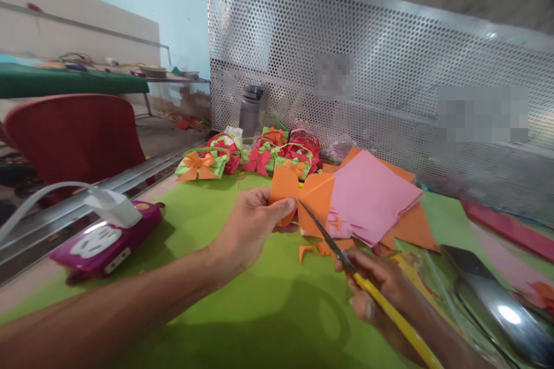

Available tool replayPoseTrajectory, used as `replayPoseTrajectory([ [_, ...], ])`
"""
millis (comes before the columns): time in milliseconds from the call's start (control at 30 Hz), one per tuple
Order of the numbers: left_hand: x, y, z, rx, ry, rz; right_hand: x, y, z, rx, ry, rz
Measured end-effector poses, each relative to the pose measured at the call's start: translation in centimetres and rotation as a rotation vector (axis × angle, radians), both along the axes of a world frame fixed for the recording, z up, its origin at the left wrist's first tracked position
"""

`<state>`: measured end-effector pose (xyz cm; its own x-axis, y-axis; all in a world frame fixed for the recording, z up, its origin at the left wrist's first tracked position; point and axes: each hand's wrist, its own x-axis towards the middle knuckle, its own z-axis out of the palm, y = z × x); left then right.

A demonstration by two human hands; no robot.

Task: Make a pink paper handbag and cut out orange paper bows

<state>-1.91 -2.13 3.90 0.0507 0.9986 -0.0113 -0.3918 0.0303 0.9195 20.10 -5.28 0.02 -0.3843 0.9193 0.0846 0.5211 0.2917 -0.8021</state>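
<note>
My left hand (255, 213) pinches an orange felt-like cutout (318, 202) between thumb and fingers; it is narrow at the middle with wide flaps on both sides, like a bow. My right hand (383, 282) is closed on a pair of scissors (322, 228) with dark blades and a yellow handle. The blade tips reach the cutout's narrow middle, close to my left thumb. Small orange scraps (305, 252) lie on the green sheet beneath. Just beyond the cutout lies a stack of pink sheets (374, 193), with orange sheets (415, 225) under it.
Several small green and red baskets with bows (201, 164) stand at the back, before a grey bottle (250, 112) and a perforated metal panel (381, 57). A purple power strip (104, 242) with a white plug sits left. A phone (489, 294) lies right. A red chair (78, 138) stands beyond.
</note>
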Motion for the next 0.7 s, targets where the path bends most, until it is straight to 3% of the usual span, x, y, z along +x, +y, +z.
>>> replayPoseTrajectory([
  [133,0.0,-0.1,0.2,-0.012,-0.002,0.005,-0.3,0.0,-0.1,-0.097,0.063,-0.038],
  [533,0.1,0.0,0.1,-0.018,0.014,-0.016,-0.1,0.0,1.6,-0.094,-0.086,0.055],
  [700,0.1,0.1,-0.1,-0.013,0.007,-0.017,-0.2,0.1,1.8,-0.017,-0.158,0.049],
])
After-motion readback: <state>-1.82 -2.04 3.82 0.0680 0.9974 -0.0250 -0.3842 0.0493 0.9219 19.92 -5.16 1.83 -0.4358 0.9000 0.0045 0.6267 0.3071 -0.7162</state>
